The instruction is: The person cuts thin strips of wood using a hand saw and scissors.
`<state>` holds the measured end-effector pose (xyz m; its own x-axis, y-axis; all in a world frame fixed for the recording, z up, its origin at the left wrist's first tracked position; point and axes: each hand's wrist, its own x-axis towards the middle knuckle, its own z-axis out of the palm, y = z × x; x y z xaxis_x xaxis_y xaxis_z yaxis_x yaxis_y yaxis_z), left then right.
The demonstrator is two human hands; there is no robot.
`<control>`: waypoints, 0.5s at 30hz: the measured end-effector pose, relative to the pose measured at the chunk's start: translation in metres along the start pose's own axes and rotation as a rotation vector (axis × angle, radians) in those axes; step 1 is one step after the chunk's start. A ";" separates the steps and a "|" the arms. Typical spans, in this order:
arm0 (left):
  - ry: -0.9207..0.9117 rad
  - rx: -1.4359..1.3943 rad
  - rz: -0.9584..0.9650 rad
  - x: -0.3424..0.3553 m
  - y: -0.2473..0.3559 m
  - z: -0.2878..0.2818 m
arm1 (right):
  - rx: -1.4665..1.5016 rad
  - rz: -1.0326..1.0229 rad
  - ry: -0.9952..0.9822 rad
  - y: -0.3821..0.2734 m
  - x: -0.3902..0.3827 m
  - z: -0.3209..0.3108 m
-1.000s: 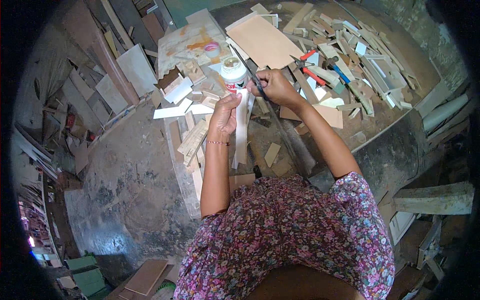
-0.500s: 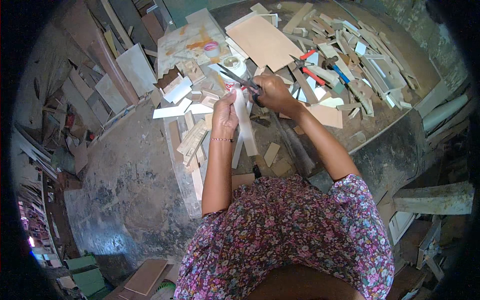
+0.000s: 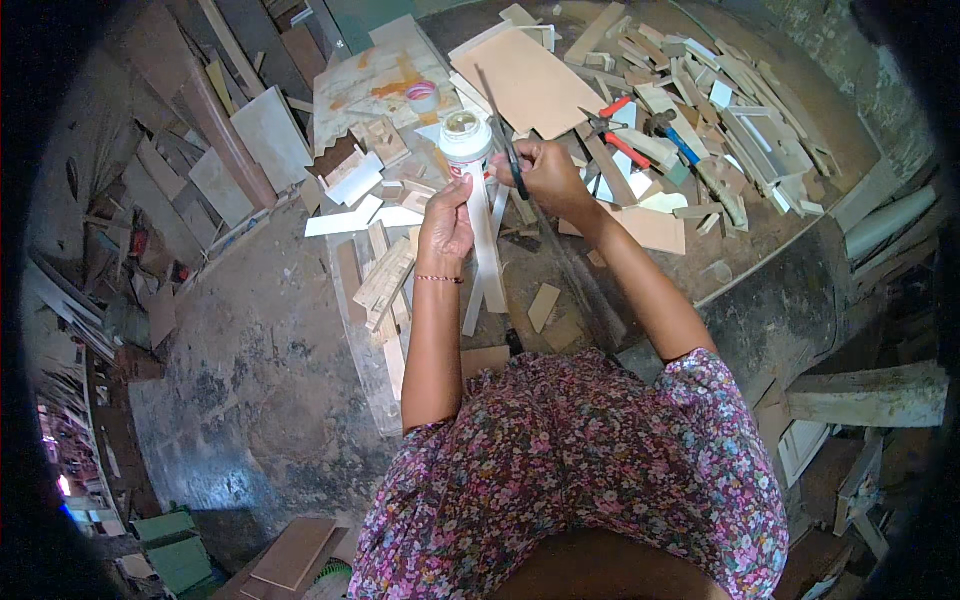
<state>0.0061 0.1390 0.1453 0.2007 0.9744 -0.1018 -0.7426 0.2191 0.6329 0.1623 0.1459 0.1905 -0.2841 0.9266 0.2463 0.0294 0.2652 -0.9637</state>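
My left hand pinches the upper end of a long, pale, thin strip between thumb and fingers. The strip hangs down toward my body. In my right hand is a pair of dark-handled scissors, its blades pointing away from me and apart from the strip. A white plastic jar without a lid stands just beyond my hands. Both hands are close together above the worktable, the right one slightly farther out.
Wood offcuts lie around the jar and under my arms. Red-handled pliers and a blue-handled hammer lie at the right, beside a heap of wood scraps. A flat tan board and a roll of tape are farther back.
The scissors have swung from pointing left across the strip's top to pointing away from me. Their blades have come together and clear of the strip. My left hand still holds the strip.
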 end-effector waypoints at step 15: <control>-0.206 -0.353 -0.176 0.000 0.014 -0.025 | -0.997 -0.325 -0.020 0.016 -0.006 -0.019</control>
<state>-0.0201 0.1435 0.1351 0.4400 0.8980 -0.0062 -0.8513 0.4193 0.3153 0.1827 0.1501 0.1756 -0.4351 0.7694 0.4677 0.7229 0.6082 -0.3279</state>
